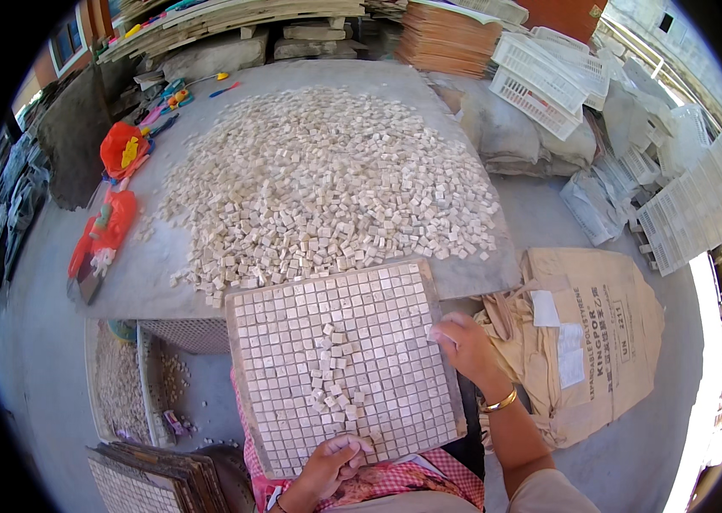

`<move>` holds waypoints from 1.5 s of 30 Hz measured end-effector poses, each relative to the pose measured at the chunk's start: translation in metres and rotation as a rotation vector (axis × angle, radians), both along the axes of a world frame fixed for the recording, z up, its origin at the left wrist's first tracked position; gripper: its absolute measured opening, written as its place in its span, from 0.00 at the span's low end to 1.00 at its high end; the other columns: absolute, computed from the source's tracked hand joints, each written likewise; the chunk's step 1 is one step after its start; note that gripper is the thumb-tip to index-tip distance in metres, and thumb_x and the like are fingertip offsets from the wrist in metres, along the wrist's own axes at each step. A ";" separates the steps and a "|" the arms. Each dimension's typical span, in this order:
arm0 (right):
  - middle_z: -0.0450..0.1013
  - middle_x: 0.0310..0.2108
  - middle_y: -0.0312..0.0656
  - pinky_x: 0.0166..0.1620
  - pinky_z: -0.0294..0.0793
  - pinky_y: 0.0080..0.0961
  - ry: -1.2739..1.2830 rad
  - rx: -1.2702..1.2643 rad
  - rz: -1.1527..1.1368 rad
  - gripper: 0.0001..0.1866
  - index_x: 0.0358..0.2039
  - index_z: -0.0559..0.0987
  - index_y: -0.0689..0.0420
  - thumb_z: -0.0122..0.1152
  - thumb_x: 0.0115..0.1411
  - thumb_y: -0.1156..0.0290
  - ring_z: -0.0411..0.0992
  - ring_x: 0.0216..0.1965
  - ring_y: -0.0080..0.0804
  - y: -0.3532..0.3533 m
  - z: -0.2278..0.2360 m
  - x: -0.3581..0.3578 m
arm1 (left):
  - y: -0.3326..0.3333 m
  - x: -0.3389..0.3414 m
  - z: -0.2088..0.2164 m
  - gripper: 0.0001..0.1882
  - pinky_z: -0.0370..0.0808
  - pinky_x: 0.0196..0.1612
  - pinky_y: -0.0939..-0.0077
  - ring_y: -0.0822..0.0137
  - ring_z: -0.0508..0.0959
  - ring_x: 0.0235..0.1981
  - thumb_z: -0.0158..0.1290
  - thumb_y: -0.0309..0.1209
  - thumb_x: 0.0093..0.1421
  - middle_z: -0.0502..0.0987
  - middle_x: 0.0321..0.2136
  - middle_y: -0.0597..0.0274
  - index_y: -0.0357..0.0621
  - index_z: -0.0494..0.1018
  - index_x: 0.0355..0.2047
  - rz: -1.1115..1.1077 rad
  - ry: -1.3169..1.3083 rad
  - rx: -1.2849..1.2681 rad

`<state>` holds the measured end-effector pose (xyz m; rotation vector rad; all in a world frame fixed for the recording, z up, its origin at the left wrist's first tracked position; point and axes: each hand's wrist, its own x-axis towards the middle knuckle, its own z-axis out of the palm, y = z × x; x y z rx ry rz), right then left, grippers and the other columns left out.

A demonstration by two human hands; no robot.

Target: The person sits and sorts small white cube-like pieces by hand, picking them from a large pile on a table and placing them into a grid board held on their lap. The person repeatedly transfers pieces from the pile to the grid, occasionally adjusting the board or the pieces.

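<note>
A square framed tray [271, 427] lies tilted across my lap, its grid filled with rows of small cream stone mosaic tiles. Several loose mosaic tiles [335, 398] lie on top in a band down the middle. At the tray's right edge, my right hand [468, 346] pinches a small pale mosaic tile [434, 333] between thumb and fingers. My left hand [335, 466] rests at the near edge with its fingers curled closed; whatever they hold is hidden. Beyond the tray, a wide heap of loose mosaic tiles [327, 179] covers the grey table [463, 278].
Red plastic bags [124, 214] lie on the table's left side. Below stand a bin of stone chips [117, 376] and stacked filled trays [143, 479]. To the right are a brown sack [609, 342] and white plastic crates [540, 85]. Planks [233, 30] are piled at the back.
</note>
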<state>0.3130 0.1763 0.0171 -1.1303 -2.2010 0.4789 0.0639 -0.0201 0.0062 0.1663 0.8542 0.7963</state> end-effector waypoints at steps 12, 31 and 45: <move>0.71 0.25 0.44 0.31 0.69 0.31 -0.082 -0.248 -0.102 0.06 0.27 0.75 0.60 0.62 0.50 0.74 0.70 0.26 0.39 0.008 0.013 -0.003 | -0.002 -0.002 -0.003 0.11 0.52 0.20 0.88 0.80 0.56 0.18 0.43 0.30 0.67 0.61 0.18 0.71 0.34 0.72 0.38 0.014 -0.028 0.012; 0.71 0.30 0.42 0.35 0.72 0.32 -0.076 -0.233 0.413 0.11 0.33 0.75 0.57 0.63 0.51 0.68 0.71 0.32 0.40 -0.076 0.017 -0.052 | -0.027 -0.066 0.004 0.09 0.60 0.22 0.86 0.78 0.63 0.21 0.43 0.29 0.66 0.67 0.24 0.66 0.37 0.70 0.38 0.440 0.049 0.112; 0.69 0.35 0.45 0.37 0.72 0.36 -0.074 -0.380 0.220 0.11 0.36 0.74 0.58 0.61 0.52 0.73 0.71 0.35 0.44 -0.083 0.021 -0.088 | -0.031 -0.059 -0.001 0.09 0.59 0.21 0.85 0.76 0.63 0.20 0.46 0.32 0.65 0.68 0.23 0.65 0.38 0.70 0.37 0.421 -0.069 0.099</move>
